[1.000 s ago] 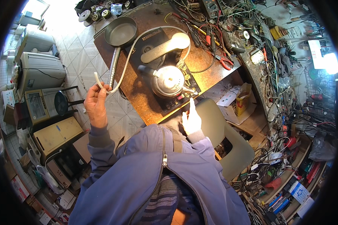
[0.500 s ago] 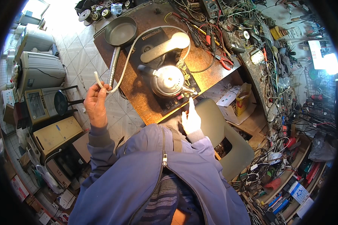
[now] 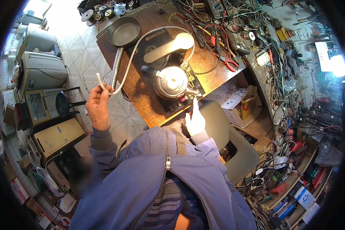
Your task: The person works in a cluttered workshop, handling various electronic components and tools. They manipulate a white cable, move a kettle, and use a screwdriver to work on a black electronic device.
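Note:
Pinched between the fingers of my left hand is the free end of a pale flexible hose. The hose arcs up behind a black electric hot plate on the bench. A shiny metal kettle with a dark handle stands on the plate, its spout turned to the near right. Behind the kettle, a flat metallic arm with a rounded end reaches over the plate. My right hand holds nothing visible. Its index finger stretches to the lit control panel; whether it touches, I cannot tell.
A frying pan sits at the bench's left edge, its long handle reaching toward my left hand. Red-handled pliers and several tools and cables crowd the right side. A grey-green chair stands at my right, near an open carton.
My right index fingertip has moved slightly up, closer to the control panel. My left hand and the hose stay in place.

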The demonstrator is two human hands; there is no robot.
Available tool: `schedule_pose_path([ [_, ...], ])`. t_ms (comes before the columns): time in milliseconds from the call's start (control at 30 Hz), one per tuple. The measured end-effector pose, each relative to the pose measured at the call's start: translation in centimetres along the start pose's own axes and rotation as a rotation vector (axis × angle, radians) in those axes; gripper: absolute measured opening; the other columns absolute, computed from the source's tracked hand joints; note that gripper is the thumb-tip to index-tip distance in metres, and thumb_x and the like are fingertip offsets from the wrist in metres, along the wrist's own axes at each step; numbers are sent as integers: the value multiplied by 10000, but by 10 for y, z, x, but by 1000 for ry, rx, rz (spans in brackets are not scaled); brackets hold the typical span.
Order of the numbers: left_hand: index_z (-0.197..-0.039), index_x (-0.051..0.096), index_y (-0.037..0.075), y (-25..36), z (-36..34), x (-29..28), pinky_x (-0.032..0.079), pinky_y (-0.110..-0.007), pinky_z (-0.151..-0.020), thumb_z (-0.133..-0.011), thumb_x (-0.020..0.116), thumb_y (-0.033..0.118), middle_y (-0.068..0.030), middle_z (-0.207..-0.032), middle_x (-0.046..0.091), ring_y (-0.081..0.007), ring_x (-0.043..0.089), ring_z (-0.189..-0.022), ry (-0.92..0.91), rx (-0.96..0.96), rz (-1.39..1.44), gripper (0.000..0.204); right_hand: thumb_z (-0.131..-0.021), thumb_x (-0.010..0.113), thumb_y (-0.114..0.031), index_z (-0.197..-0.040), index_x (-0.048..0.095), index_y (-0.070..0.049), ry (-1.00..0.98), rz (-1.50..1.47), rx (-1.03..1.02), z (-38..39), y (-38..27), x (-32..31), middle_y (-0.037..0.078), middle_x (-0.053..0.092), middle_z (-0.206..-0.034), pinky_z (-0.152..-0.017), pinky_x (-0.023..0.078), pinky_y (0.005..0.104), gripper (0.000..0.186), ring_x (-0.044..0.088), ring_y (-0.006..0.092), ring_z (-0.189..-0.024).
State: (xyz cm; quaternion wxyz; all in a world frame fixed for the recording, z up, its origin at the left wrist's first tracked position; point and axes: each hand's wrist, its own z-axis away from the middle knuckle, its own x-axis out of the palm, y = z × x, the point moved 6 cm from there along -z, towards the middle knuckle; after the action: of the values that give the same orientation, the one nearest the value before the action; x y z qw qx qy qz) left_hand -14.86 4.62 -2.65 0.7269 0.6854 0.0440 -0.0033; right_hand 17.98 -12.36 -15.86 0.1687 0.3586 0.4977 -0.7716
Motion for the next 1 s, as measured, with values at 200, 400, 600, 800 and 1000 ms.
schedule_pose_path([
  [200,-1236,566,-40,0,2,0,517,-339,-953,-984,604,139,-118,-1087,672,-181,657,-1004,6,-3,-6,311,-862,635,-171,-1582,178,-219,-91,25,81,-6,8,0,138,625,-890,-719,530,419,855,620,311,-760],
  [400,-1233,567,-40,0,2,-1,518,-333,-943,-982,609,142,-118,-1085,673,-180,656,-1004,11,-10,-10,314,-847,645,-167,-1577,201,-254,-55,23,71,-15,15,0,133,622,-886,-714,538,411,859,620,306,-758],
  [600,-1232,565,-40,3,3,-1,515,-333,-947,-983,607,140,-117,-1080,673,-176,652,-1007,17,-17,-9,310,-855,642,-183,-1574,214,-237,-3,86,-10,-25,19,2,150,626,-938,-725,540,420,839,630,322,-782],
  [800,-1229,566,-39,2,4,-1,512,-328,-942,-985,603,137,-110,-1074,672,-168,650,-1000,29,-23,-20,303,-868,630,-190,-1574,216,-227,-49,227,-27,-28,23,8,158,631,-965,-737,539,426,819,633,328,-786],
  [1000,-1218,568,-63,2,4,0,511,-312,-936,-977,598,88,-127,-1061,675,-162,646,-986,53,-31,16,287,-859,635,-124,-1541,299,-117,65,24,10,-16,0,-19,78,598,-751,-624,519,374,760,594,237,-637],
])
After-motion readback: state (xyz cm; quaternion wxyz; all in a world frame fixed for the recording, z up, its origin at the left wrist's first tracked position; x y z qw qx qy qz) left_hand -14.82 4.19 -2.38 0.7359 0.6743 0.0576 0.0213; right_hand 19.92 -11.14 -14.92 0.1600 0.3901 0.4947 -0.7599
